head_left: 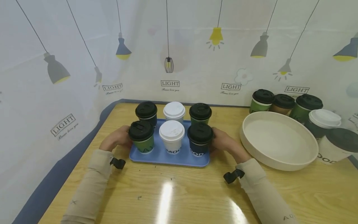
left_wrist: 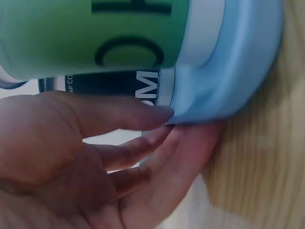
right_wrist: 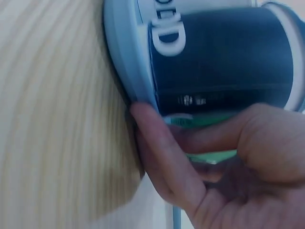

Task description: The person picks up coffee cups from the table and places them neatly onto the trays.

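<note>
A blue tray lies on the table with two rows of three lidded paper cups standing on it. In front are a green cup with a black lid, a white cup and a dark cup with a black lid. Behind them stand a dark cup, a white cup and a green cup. My left hand grips the tray's left edge, thumb on the rim and fingers beneath. On the opposite edge my right hand pinches the tray likewise, beside the dark cup.
To the right on the wooden table sits a large round cream dish. Several more lidded cups, such as a green one and a white-lidded one, stand behind and beside it. A printed curtain hangs along the back.
</note>
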Demonstrator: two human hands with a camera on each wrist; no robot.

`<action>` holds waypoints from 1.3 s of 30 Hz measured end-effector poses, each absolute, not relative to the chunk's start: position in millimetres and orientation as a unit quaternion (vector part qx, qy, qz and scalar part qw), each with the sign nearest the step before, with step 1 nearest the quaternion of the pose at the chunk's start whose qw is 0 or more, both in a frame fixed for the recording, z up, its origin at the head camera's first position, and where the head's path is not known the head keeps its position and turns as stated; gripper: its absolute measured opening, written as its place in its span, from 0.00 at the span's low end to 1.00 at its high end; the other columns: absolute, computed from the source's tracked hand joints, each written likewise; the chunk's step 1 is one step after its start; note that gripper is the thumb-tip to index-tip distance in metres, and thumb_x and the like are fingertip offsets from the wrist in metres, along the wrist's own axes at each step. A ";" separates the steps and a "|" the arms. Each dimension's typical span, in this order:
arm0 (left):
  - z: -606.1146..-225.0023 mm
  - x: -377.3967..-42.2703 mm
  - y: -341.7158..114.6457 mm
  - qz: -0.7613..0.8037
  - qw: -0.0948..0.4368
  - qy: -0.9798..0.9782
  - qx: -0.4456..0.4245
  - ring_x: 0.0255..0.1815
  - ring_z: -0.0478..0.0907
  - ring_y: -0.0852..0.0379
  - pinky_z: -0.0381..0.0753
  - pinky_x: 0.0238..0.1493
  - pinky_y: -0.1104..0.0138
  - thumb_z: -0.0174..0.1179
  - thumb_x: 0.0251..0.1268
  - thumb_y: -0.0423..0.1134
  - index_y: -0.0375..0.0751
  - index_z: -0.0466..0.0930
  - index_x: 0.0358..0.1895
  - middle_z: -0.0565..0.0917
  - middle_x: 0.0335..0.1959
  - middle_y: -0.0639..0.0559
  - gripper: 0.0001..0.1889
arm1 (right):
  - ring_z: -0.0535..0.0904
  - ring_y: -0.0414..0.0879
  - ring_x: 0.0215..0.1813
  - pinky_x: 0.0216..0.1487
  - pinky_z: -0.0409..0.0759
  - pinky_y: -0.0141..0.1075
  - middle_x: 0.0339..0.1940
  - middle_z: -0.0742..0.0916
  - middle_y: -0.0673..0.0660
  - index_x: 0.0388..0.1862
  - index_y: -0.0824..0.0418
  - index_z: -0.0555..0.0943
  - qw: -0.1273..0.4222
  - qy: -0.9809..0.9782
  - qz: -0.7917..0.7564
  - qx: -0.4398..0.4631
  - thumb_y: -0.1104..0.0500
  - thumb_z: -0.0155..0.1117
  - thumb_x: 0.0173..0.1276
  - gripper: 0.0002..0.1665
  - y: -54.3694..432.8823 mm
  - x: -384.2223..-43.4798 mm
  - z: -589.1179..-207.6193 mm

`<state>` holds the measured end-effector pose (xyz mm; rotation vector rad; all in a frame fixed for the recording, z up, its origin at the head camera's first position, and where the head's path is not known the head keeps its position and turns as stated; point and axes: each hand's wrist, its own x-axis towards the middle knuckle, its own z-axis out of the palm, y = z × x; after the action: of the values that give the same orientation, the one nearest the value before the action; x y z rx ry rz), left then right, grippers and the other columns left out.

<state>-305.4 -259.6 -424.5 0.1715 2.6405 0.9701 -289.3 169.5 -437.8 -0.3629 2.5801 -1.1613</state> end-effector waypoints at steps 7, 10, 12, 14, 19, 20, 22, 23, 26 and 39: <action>-431.5 -313.1 -289.6 0.390 0.113 0.913 -0.030 0.36 0.81 0.54 0.86 0.37 0.66 0.51 0.60 0.26 0.16 0.63 0.69 0.80 0.46 0.33 0.32 | 0.87 0.56 0.46 0.55 0.88 0.48 0.48 0.86 0.71 0.63 0.74 0.71 0.120 0.899 -0.416 -0.060 0.71 0.53 0.64 0.26 122.3 -306.6 -439.5; -436.7 -314.7 -300.7 0.407 0.067 0.910 -0.055 0.37 0.81 0.54 0.82 0.34 0.70 0.51 0.64 0.28 0.19 0.66 0.69 0.81 0.50 0.28 0.29 | 0.89 0.51 0.35 0.41 0.92 0.43 0.43 0.88 0.72 0.68 0.75 0.70 0.131 0.870 -0.472 -0.052 0.72 0.52 0.64 0.30 104.5 -316.3 -441.5; -439.7 -313.7 -307.5 0.425 0.040 0.901 -0.077 0.43 0.81 0.52 0.80 0.34 0.72 0.51 0.66 0.29 0.22 0.68 0.70 0.80 0.57 0.27 0.28 | 0.90 0.51 0.34 0.39 0.92 0.42 0.43 0.89 0.73 0.71 0.75 0.68 0.144 0.855 -0.497 -0.047 0.71 0.53 0.65 0.33 93.8 -322.5 -441.9; -441.7 -311.3 -312.7 0.450 0.019 0.888 -0.097 0.52 0.81 0.46 0.80 0.37 0.71 0.49 0.66 0.27 0.25 0.68 0.71 0.78 0.62 0.25 0.28 | 0.90 0.52 0.38 0.41 0.92 0.42 0.48 0.88 0.74 0.73 0.75 0.67 0.156 0.842 -0.514 -0.043 0.69 0.53 0.68 0.33 84.4 -328.6 -441.3; -444.5 -308.7 -321.3 0.477 -0.029 0.871 -0.117 0.66 0.77 0.35 0.77 0.48 0.69 0.45 0.61 0.22 0.29 0.70 0.72 0.78 0.65 0.26 0.31 | 0.87 0.60 0.56 0.57 0.89 0.46 0.66 0.81 0.73 0.73 0.77 0.67 0.172 0.817 -0.550 -0.033 0.69 0.49 0.69 0.33 67.5 -340.0 -433.7; -444.4 -308.9 -322.7 0.477 -0.036 0.870 -0.118 0.68 0.76 0.35 0.75 0.50 0.70 0.46 0.62 0.22 0.29 0.70 0.71 0.78 0.66 0.27 0.31 | 0.85 0.61 0.59 0.59 0.88 0.47 0.68 0.79 0.73 0.73 0.78 0.67 0.171 0.813 -0.556 -0.035 0.71 0.48 0.67 0.33 64.8 -341.6 -432.0; -443.6 -310.0 -324.8 0.493 -0.039 0.861 -0.117 0.70 0.75 0.36 0.76 0.51 0.70 0.46 0.64 0.22 0.29 0.69 0.72 0.77 0.68 0.28 0.30 | 0.82 0.62 0.63 0.64 0.85 0.48 0.71 0.77 0.74 0.73 0.79 0.67 0.174 0.804 -0.567 -0.041 0.73 0.47 0.65 0.34 59.7 -344.4 -429.1; -442.7 -310.8 -325.7 0.501 -0.036 0.857 -0.118 0.71 0.74 0.37 0.76 0.51 0.69 0.46 0.65 0.23 0.30 0.68 0.74 0.75 0.70 0.29 0.31 | 0.81 0.62 0.65 0.66 0.84 0.49 0.72 0.76 0.73 0.73 0.79 0.66 0.178 0.801 -0.570 -0.046 0.74 0.46 0.65 0.35 57.0 -345.4 -428.0; -439.6 -313.0 -327.1 0.519 -0.023 0.846 -0.123 0.74 0.70 0.38 0.78 0.53 0.64 0.46 0.69 0.25 0.32 0.63 0.77 0.69 0.76 0.31 0.32 | 0.80 0.59 0.64 0.69 0.81 0.50 0.71 0.76 0.73 0.75 0.77 0.64 0.184 0.789 -0.585 -0.050 0.75 0.44 0.64 0.37 49.0 -347.6 -426.3; -437.1 -312.9 -328.1 0.502 0.002 0.855 -0.131 0.79 0.62 0.32 0.67 0.78 0.44 0.49 0.76 0.29 0.33 0.53 0.81 0.61 0.79 0.28 0.33 | 0.75 0.53 0.63 0.59 0.80 0.42 0.69 0.74 0.73 0.79 0.70 0.51 0.124 0.799 -0.582 -0.087 0.72 0.46 0.59 0.46 34.9 -359.8 -449.2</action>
<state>-312.9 -328.1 -437.1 -0.4118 2.6813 1.5755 -359.8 34.9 -449.2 -0.2531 2.3303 -1.6959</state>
